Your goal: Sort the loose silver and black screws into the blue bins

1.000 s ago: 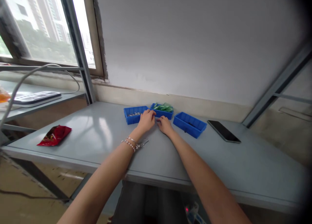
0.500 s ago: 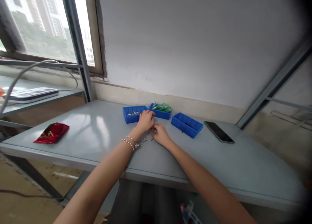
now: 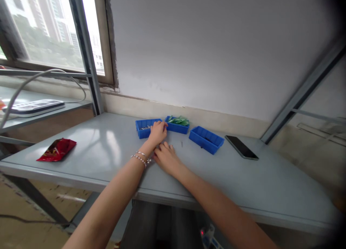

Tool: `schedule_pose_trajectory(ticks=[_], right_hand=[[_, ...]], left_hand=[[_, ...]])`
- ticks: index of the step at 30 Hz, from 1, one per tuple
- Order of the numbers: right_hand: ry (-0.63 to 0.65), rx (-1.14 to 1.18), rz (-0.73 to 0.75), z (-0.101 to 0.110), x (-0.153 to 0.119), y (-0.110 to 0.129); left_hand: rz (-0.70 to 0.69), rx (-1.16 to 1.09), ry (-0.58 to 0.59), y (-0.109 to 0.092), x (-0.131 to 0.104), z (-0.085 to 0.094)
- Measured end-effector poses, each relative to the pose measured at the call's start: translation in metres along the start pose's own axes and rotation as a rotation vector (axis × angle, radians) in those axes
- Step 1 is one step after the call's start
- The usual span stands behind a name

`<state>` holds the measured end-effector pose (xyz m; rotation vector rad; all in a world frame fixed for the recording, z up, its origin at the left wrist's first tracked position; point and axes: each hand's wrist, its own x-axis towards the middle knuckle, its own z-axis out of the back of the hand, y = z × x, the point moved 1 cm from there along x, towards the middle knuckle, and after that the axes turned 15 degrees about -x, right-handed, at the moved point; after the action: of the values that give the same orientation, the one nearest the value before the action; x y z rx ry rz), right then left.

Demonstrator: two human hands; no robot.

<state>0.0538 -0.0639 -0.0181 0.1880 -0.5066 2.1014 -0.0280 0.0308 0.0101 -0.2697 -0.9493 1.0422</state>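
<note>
My left hand point(image 3: 159, 132) hovers at the right end of a blue bin point(image 3: 142, 132) with small metal pieces point(image 3: 146, 127) inside. Its fingers are bent together; whatever lies between them is hidden. Just in front of it, my right hand point(image 3: 167, 158) lies low over the tabletop, close to my left wrist, fingers apart and pointing forward. The surface beneath that palm is covered from view. One small thin metal piece point(image 3: 182, 144) lies on the table to the right of my right hand.
Behind my hands is a blue bin point(image 3: 177, 127) of green packets point(image 3: 178, 120). Another blue bin point(image 3: 207, 140) with dark contents and a phone point(image 3: 241, 147) are to the right. A red packet point(image 3: 57, 150) lies left on the grey table point(image 3: 92, 148), below a wall.
My right hand has moved left and nearer to me, over the place where thin metal pieces lay. My left hand has shifted slightly left. A small piece now shows on the table.
</note>
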Motion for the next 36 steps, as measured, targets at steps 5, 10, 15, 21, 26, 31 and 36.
schedule_pose_trajectory(ticks=[5, 10, 15, 21, 26, 31, 36], right_hand=[[0.035, -0.044, -0.129, -0.012, 0.003, -0.023], [0.053, -0.021, -0.408, -0.004, 0.0, -0.061], [0.158, -0.092, -0.821, 0.008, -0.023, -0.099], [0.231, -0.413, -0.69, 0.007, -0.042, -0.107], [0.333, -0.422, -0.59, 0.005, -0.038, -0.115], [0.386, -0.413, -0.53, 0.002, -0.037, -0.117], [0.393, -0.412, -0.493, 0.007, -0.039, -0.119]], left_hand=[[-0.02, 0.006, 0.074, 0.001, -0.002, -0.004], [-0.02, -0.003, 0.2, -0.003, -0.009, -0.012], [0.045, 0.054, 0.341, -0.003, -0.014, -0.022], [0.03, 0.04, 0.399, 0.0, -0.015, -0.03], [-0.021, -0.028, 0.399, -0.007, -0.019, -0.031], [-0.027, -0.049, 0.408, -0.011, -0.02, -0.029], [-0.042, -0.042, 0.417, -0.01, -0.018, -0.03]])
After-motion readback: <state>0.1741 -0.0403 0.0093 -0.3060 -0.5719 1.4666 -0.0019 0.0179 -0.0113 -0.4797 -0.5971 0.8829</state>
